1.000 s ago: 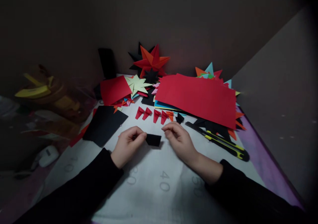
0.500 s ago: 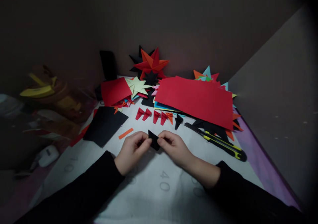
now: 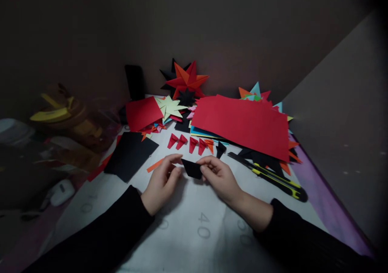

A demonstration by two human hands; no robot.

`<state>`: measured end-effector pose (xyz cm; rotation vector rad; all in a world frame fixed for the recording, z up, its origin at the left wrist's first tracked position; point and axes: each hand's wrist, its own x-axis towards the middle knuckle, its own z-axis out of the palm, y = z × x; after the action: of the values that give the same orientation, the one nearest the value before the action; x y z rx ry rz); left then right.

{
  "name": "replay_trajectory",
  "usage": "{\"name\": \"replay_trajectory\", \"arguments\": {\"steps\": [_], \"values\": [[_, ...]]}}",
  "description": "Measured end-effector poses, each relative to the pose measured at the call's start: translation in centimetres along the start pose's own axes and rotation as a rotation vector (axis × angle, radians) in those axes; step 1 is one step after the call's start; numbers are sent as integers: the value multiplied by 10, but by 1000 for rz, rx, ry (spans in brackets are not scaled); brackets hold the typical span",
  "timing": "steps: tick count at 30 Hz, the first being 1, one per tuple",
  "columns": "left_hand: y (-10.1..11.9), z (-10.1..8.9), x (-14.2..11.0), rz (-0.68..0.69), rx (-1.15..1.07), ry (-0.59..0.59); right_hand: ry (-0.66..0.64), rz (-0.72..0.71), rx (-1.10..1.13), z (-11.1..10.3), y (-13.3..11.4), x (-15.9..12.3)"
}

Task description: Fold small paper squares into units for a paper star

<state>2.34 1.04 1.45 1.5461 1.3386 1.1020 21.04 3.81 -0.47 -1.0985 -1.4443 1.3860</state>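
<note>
A small black paper piece [image 3: 192,169] is held just above the white mat [image 3: 194,224] between both hands. My left hand [image 3: 162,182] pinches its left corner with thumb and forefinger. My right hand [image 3: 220,176] grips its right side, fingers curled over it. Just beyond the hands stands a row of small folded red paper points [image 3: 189,142], with a black folded point [image 3: 220,148] at its right end. An orange paper strip [image 3: 154,165] lies left of my left hand.
A big red sheet [image 3: 242,121] tops a stack of coloured paper at the right. A black sheet [image 3: 130,154] and a red sheet [image 3: 142,112] lie left. Folded paper stars [image 3: 186,79] stand against the wall. A yellow-black utility knife [image 3: 269,176] lies right.
The black piece was on the mat with only my left hand at it. Both hands came together, lifted it and turned it, and the orange strip became visible.
</note>
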Motion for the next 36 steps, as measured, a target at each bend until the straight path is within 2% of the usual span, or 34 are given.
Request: {"name": "replay_trajectory", "arguments": {"steps": [2, 6, 9, 15, 22, 25, 28, 30, 32, 33, 36], "values": [[-1, -1, -1, 112, 43, 15, 38, -20, -40, -3, 1, 1], [-3, -6, 1, 350, 175, -74, 38, -66, -79, -7, 4, 2], [-5, -7, 2, 385, 185, -75, 37, -77, -75, -7, 4, 2], [-3, -5, 3, 248, 118, -58, 22, -90, -91, -8, 2, -1], [0, -1, 6, -123, -112, 46, -124, -72, 85, -5, 6, -4], [-1, 2, 6, -238, -236, 33, -134, -17, 123, 1, 9, -3], [-2, 3, 6, -315, -363, -37, -70, -23, 60, 4, 11, -2], [-3, 2, 7, -333, -382, -71, 13, -103, -44, 1, 9, -1], [-2, 0, 9, -331, -342, -75, 72, -281, -230, -4, 5, -2], [-2, -1, 9, -326, -314, -74, 71, -410, -354, -6, 2, -3], [-2, -2, 10, -309, -255, -93, -44, -788, -728, -12, -6, -6]]}}
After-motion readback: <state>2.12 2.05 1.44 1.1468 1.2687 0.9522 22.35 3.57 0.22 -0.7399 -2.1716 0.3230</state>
